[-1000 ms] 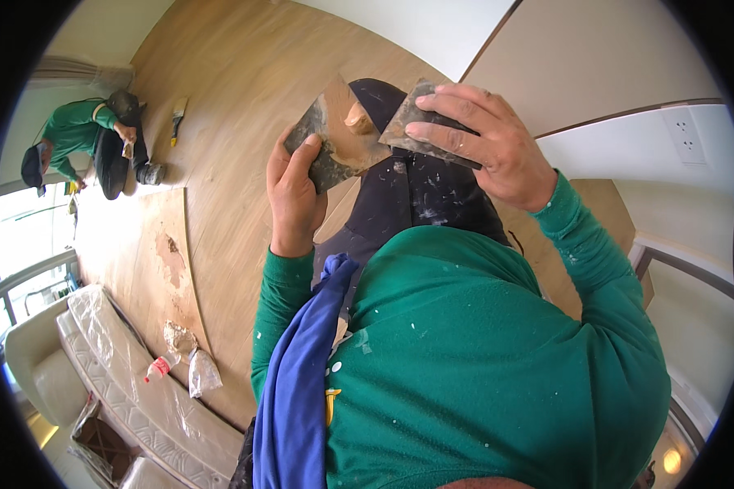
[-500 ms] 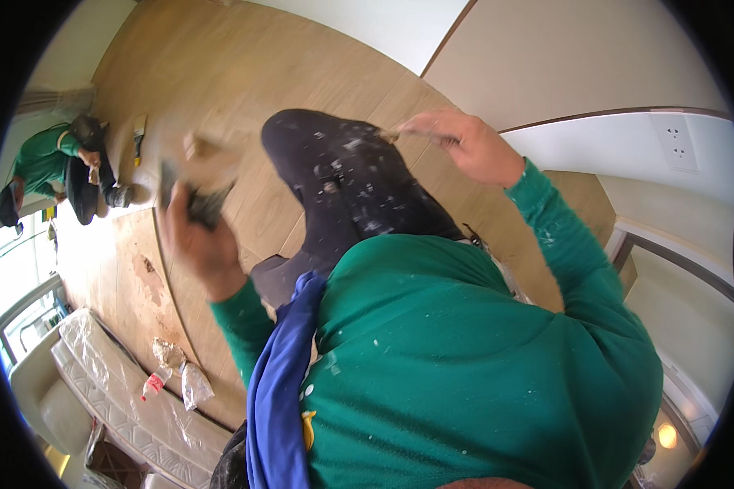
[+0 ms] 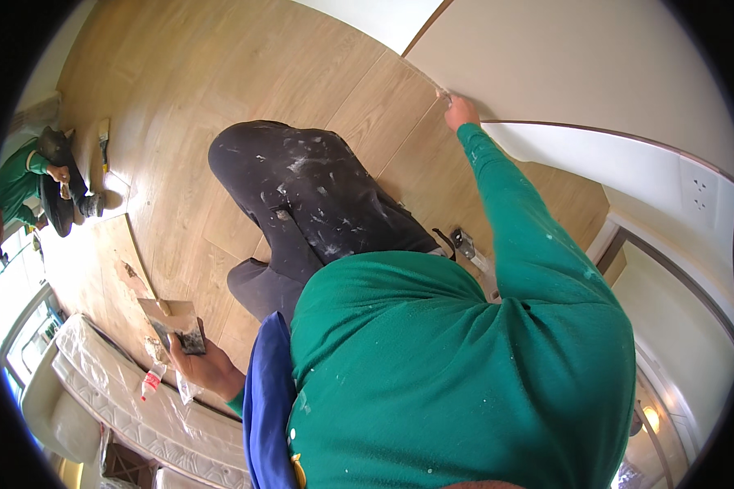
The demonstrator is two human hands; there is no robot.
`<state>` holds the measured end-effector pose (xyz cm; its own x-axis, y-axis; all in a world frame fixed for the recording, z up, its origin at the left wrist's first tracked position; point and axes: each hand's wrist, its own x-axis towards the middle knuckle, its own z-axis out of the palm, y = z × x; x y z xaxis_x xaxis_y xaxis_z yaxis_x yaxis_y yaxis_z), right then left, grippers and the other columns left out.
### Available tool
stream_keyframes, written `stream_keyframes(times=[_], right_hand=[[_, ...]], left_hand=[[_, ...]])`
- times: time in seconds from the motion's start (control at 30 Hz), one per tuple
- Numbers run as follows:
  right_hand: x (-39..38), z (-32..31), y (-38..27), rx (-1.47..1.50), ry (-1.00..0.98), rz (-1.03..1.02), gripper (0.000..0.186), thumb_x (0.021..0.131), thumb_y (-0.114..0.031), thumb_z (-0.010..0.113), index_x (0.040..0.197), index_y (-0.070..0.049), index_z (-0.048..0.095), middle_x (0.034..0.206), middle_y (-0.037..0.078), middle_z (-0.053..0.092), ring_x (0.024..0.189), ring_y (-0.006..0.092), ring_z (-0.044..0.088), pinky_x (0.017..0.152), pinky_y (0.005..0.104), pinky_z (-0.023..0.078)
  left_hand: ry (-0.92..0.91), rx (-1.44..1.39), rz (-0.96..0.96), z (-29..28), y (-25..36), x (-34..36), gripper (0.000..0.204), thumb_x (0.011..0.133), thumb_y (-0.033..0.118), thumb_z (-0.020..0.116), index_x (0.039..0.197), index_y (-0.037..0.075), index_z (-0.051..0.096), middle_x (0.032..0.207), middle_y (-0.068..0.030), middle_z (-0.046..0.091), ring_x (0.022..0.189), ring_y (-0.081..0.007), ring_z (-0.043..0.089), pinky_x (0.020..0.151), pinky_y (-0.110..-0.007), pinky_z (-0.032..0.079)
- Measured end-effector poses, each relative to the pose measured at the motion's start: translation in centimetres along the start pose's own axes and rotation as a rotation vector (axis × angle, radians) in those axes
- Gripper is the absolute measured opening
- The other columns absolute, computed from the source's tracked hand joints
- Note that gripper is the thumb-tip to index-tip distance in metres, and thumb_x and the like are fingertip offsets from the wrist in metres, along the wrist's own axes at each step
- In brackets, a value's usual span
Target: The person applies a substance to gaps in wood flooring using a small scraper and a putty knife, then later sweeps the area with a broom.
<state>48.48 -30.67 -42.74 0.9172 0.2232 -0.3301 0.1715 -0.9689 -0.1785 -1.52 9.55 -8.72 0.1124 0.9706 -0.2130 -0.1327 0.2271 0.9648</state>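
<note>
My left hand (image 3: 206, 367) is closed around a wide putty knife (image 3: 174, 319), its flat blade smeared dark and carrying a small tan lump of putty (image 3: 164, 307). It is held out to the left over the floor, near a long board. My right hand (image 3: 462, 112) reaches far forward to the bottom edge of a large beige panel (image 3: 571, 73), where panel and floor meet. Its fingers are pinched together. A small pale tip shows at them, too small to name.
Another person in green (image 3: 24, 183) crouches at the far left beside a brush (image 3: 103, 145). A stained board (image 3: 121, 253), a bottle (image 3: 152, 381) and a plastic-wrapped mattress (image 3: 130, 391) lie left. A power outlet (image 3: 700, 194) is at right. Wooden floor (image 3: 302, 69) spreads ahead.
My right hand has moved forward from above my knee to the panel's bottom edge. My left hand has drawn back and lower with the putty knife. The view has shifted slightly.
</note>
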Motion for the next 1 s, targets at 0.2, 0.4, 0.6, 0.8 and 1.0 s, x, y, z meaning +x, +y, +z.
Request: stream_keyframes(times=[0.2,0.4,0.6,0.8,1.0], right_hand=[[1.4,0.8,-0.7,-0.068,0.063,-0.037,0.034,0.085,-0.008,0.052,0.117,-0.005,0.064,0.114,0.021,0.065,0.105,0.0389,0.062,0.093,0.0483,0.05],[0.2,3.3,-1.2,-0.155,0.129,-0.049,0.029,0.091,-0.012,0.046,0.113,-0.007,0.063,0.111,0.014,0.066,0.109,0.0339,0.061,0.092,0.0453,0.051],[-0.8,3.3,-1.3,-0.147,-0.063,-0.096,0.027,0.092,-0.012,0.046,0.115,-0.008,0.06,0.118,0.011,0.063,0.114,0.0304,0.058,0.091,0.0448,0.052],[-0.2,4.2,-3.0,-0.193,0.124,-0.089,0.024,0.092,-0.011,0.047,0.111,-0.004,0.061,0.114,0.013,0.064,0.11,0.0325,0.059,0.091,0.0444,0.052],[-0.4,2.3,-3.4,-0.123,0.007,-0.132,0.026,0.092,-0.01,0.045,0.114,-0.004,0.058,0.117,0.015,0.06,0.112,0.0349,0.056,0.091,0.0456,0.051]], left_hand=[[0.079,0.127,0.011,0.4,0.6,-1.4,0.034,0.093,0.019,0.062,0.12,-0.003,0.056,0.114,-0.014,0.063,0.1,-0.0242,0.063,0.082,-0.04,0.055],[0.037,0.128,0.006,1.4,1.6,-1.1,0.032,0.094,0.018,0.061,0.115,-0.007,0.059,0.113,-0.0158,0.064,0.102,-0.0257,0.063,0.087,-0.039,0.054],[0.017,0.132,0.042,1.6,2.0,-1.7,0.035,0.093,0.016,0.062,0.119,-0.007,0.057,0.115,-0.0156,0.064,0.102,-0.0268,0.063,0.087,-0.04,0.052],[0.029,0.148,0.043,2.2,2.2,-1.3,0.032,0.095,0.018,0.06,0.118,-0.004,0.057,0.113,-0.014,0.064,0.099,-0.024,0.063,0.083,-0.039,0.052],[0.06,0.163,0.044,1.2,2.5,-2.3,0.029,0.095,0.018,0.06,0.116,-0.003,0.058,0.11,-0.0132,0.064,0.099,-0.0229,0.063,0.083,-0.039,0.053]])
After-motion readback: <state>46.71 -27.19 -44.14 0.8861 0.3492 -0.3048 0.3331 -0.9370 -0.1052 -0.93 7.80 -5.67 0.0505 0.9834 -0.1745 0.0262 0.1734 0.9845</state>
